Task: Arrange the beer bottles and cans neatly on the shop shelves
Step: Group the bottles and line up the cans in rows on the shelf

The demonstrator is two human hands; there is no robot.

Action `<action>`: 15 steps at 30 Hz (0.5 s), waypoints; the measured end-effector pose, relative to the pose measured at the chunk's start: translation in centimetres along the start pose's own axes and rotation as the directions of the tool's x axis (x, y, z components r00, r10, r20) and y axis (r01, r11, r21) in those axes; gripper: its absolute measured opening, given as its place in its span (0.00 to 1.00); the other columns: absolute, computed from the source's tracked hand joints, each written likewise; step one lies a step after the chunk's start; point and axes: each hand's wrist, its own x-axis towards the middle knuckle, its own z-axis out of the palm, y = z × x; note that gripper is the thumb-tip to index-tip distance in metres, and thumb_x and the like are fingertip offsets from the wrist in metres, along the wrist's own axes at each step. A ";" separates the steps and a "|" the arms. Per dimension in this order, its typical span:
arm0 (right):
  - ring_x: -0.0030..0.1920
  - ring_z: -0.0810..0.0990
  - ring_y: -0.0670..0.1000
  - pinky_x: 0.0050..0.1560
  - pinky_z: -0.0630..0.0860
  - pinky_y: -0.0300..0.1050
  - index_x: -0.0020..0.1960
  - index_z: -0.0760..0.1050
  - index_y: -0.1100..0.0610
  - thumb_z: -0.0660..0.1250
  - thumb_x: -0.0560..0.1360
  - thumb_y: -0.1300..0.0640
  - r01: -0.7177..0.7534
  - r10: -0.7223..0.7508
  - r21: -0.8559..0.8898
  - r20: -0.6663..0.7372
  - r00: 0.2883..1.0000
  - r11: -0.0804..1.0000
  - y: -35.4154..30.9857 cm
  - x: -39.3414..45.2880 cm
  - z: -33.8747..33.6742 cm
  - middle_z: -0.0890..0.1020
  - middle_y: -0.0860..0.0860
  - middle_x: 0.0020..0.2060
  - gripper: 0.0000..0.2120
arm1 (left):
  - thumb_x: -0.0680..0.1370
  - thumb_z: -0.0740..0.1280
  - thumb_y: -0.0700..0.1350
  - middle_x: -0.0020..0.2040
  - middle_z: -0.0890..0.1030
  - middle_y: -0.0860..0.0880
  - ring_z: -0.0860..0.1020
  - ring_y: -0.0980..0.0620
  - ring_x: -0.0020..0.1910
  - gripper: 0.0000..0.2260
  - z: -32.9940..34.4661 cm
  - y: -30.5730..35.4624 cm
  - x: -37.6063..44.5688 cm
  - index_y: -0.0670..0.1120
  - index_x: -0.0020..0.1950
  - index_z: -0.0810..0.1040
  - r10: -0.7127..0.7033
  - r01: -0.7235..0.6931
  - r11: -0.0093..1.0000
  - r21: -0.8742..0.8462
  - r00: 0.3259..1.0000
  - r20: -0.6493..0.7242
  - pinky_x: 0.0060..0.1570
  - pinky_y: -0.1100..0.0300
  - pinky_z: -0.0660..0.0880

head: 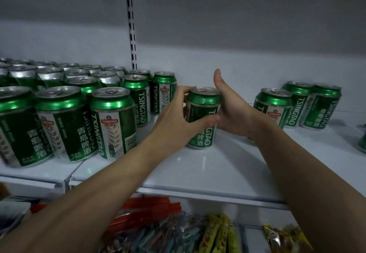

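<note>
White shop shelf point(208, 173), mid-width: one green beer can point(203, 118) stands upright, apart from the packed block point(79, 104) toward its left end. Left hand point(178, 118) curls round it; right hand point(229, 110) presses flat-fingered. Step: closing up. Next: slide left, flush, upright.

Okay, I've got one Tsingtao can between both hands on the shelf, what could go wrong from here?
Sliding the held can left could knock the packed cans beside your left hand. Your right hand lies flat against the can rather than wrapped around it, so it may tip. Your right forearm passes close to the loose cans.
</note>
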 end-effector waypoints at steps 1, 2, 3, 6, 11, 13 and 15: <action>0.63 0.80 0.58 0.64 0.74 0.58 0.66 0.76 0.56 0.45 0.75 0.28 0.012 -0.012 0.016 0.030 0.999 1.000 0.0 0.0 0.0 0.82 0.59 0.61 0.40 | 0.70 0.74 0.58 0.61 0.74 0.59 0.74 0.62 0.57 0.28 0.0 -0.2 0.2 0.58 0.66 0.67 -0.011 0.012 1.000 0.015 1.000 -0.017 0.53 0.65 0.71; 0.64 0.79 0.59 0.67 0.71 0.61 0.67 0.75 0.55 0.48 0.74 0.27 0.027 -0.027 0.014 0.055 0.998 1.000 0.1 0.1 -0.1 0.81 0.58 0.63 0.40 | 0.71 0.73 0.59 0.62 0.70 0.57 0.72 0.61 0.58 0.29 0.0 -0.2 0.4 0.58 0.69 0.66 -0.027 0.028 0.999 0.030 0.999 -0.034 0.54 0.66 0.68; 0.65 0.78 0.59 0.68 0.69 0.63 0.69 0.74 0.54 0.52 0.71 0.27 0.046 -0.045 -0.012 0.074 0.996 0.999 0.3 0.2 -0.3 0.80 0.57 0.64 0.39 | 0.72 0.72 0.59 0.62 0.68 0.57 0.70 0.61 0.57 0.31 0.1 -0.4 0.5 0.59 0.71 0.65 -0.049 0.050 0.998 0.041 0.998 -0.047 0.54 0.66 0.66; 0.66 0.77 0.57 0.66 0.73 0.60 0.70 0.71 0.51 0.69 0.66 0.31 0.099 -0.086 -0.103 0.129 0.988 0.990 0.7 0.2 -0.9 0.79 0.55 0.66 0.39 | 0.70 0.75 0.57 0.64 0.67 0.56 0.70 0.60 0.59 0.36 0.1 -1.0 0.7 0.58 0.74 0.62 -0.097 0.098 0.995 0.015 0.994 -0.041 0.58 0.62 0.68; 0.60 0.81 0.56 0.50 0.80 0.50 0.70 0.72 0.52 0.70 0.71 0.46 0.165 -0.173 -0.179 -0.031 0.984 0.970 0.7 0.2 -0.3 0.81 0.56 0.62 0.28 | 0.61 0.83 0.50 0.61 0.73 0.57 0.75 0.60 0.57 0.49 0.2 -2.1 0.5 0.57 0.72 0.54 -0.139 0.130 0.983 0.131 0.988 0.059 0.52 0.71 0.70; 0.55 0.83 0.52 0.48 0.81 0.48 0.66 0.74 0.49 0.72 0.72 0.43 0.207 -0.249 -0.266 -0.136 0.959 0.941 0.8 0.3 0.4 0.84 0.52 0.57 0.25 | 0.63 0.82 0.46 0.52 0.73 0.61 0.75 0.68 0.47 0.46 0.1 -2.0 0.4 0.56 0.70 0.54 -0.156 0.152 0.983 0.102 0.987 0.027 0.44 0.77 0.69; 0.52 0.85 0.48 0.49 0.82 0.46 0.62 0.76 0.47 0.71 0.70 0.42 0.262 -0.339 -0.321 -0.213 0.916 0.910 1.0 0.4 1.0 0.85 0.49 0.53 0.23 | 0.64 0.82 0.45 0.48 0.71 0.63 0.73 0.76 0.41 0.42 0.1 -1.8 0.4 0.56 0.66 0.56 -0.165 0.164 0.984 0.073 0.986 0.002 0.39 0.79 0.69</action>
